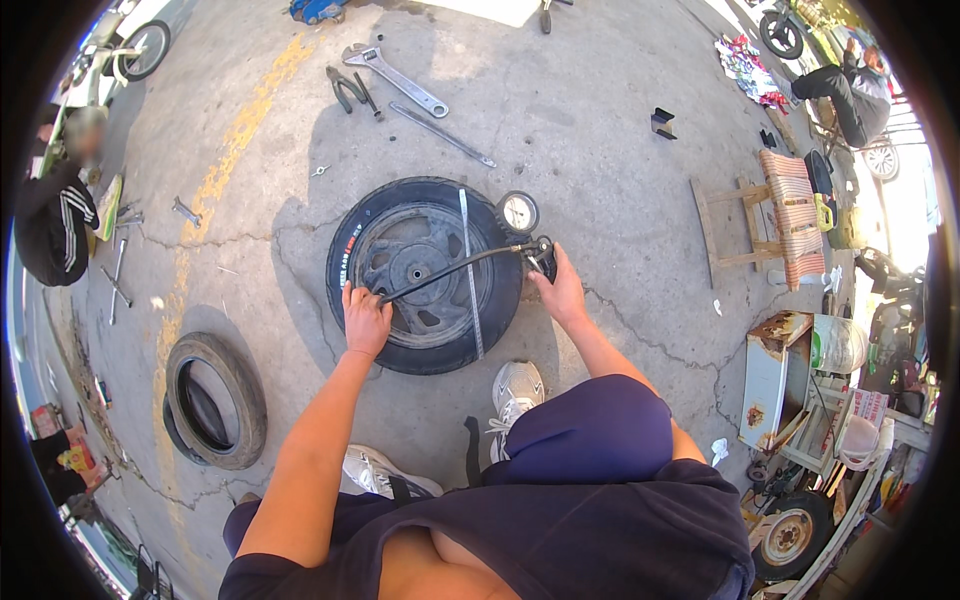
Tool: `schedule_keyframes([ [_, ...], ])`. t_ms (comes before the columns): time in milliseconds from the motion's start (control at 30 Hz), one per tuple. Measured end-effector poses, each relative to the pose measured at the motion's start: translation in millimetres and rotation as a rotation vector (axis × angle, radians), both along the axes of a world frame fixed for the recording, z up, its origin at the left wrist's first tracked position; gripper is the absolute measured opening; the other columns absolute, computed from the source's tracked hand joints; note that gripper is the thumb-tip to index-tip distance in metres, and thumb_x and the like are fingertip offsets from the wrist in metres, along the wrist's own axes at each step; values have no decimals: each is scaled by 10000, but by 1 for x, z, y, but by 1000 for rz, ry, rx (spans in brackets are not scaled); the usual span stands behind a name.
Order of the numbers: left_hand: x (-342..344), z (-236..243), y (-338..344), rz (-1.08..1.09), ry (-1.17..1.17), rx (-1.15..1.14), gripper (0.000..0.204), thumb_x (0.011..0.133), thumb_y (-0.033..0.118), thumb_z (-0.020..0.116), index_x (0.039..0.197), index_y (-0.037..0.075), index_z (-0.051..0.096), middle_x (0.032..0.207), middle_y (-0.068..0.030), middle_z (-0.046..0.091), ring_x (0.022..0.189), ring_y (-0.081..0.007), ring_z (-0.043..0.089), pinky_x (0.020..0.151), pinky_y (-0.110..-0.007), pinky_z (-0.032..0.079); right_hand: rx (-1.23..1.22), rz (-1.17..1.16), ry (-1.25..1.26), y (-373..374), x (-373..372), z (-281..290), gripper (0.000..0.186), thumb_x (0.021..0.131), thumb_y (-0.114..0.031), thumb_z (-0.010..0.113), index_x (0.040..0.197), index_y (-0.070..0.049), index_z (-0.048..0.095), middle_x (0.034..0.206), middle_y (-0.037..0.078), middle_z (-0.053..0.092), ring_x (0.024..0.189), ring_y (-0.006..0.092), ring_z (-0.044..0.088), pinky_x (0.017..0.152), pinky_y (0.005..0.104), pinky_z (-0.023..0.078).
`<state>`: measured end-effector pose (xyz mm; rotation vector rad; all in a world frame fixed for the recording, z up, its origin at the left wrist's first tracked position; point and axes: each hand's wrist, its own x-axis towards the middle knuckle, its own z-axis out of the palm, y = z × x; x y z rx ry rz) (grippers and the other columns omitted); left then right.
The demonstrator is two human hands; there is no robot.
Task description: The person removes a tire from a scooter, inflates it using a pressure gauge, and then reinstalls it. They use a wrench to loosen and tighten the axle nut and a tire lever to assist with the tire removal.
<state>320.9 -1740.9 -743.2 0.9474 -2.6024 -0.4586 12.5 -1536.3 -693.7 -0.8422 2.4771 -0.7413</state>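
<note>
A mounted wheel with a black tyre [365, 215] lies flat on the concrete before me, a flat metal bar [468, 280] across its right part. My right hand [562, 290] grips the black handle of an inflator [541, 257] at the tyre's right edge, with a round dial gauge [518, 212] above it. A black hose [445, 271] runs from the inflator over the wheel to my left hand [367, 320], whose fingers close on its end at the left side of the rim; the fitting there is mostly hidden.
A wrench [400, 78], pliers [344, 90] and long lever [440, 130] lie beyond. Loose tyres [235, 400] lie left. A wooden seat [785, 220] and rusty cabinet [770, 390] stand right. Seated people are at left [50, 230] and upper right [850, 100].
</note>
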Motion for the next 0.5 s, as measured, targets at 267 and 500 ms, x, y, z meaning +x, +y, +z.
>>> schedule_keyframes([
  [267,0,0,0,2,15,1,196,783,164,662,812,-30,662,795,-126,644,981,-267,567,1136,-488,276,4,-3,-24,1,0,0,818,836,-287,732,1461,22,306,1340,268,507,1223,401,521,1016,425,434],
  [500,0,0,0,-8,-3,12,199,781,168,666,809,-29,657,803,-129,643,983,-270,564,1137,-492,274,48,54,-51,3,2,1,986,797,-450,745,1477,53,238,1363,296,459,1241,411,507,1021,437,435],
])
